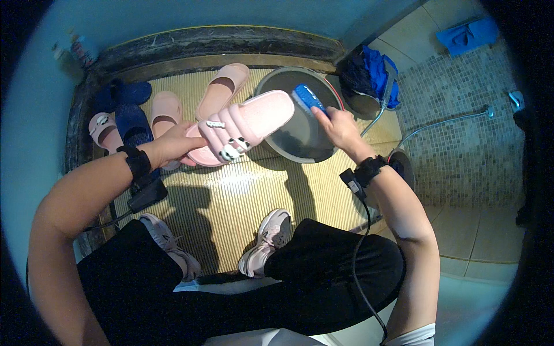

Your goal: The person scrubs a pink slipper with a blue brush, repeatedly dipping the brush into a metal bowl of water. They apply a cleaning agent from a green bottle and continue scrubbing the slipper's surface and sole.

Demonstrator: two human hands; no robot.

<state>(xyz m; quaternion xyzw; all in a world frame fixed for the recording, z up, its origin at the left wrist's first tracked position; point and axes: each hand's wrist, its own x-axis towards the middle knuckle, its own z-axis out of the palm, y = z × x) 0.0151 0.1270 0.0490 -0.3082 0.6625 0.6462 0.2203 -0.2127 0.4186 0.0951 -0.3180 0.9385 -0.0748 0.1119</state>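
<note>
In the head view, the left hand [171,145] has its grip pinching the shorter end of a pale pink slipper [266,112], thumb on the upper face. The slipper is tilted, its sole inside facing up, and its longer end reaches over the near side of a grey basin [287,70] of cloudy liquid. A panda figure decorates its strap. The right hand [341,131] has its grip wrapped around a blue brush [310,97], whose pale bristles are just beside the slipper's far end; whether they touch, I cannot tell. Left of the basin, 2 plain pink slippers [226,87], 2 navy slippers [134,122] and 1 more panda slipper [107,137] lie on a ribbed yellow floor [231,230]. Right of the basin sit a blue bundle [376,69] and, on the tiles, a thin hose [433,128]
</note>
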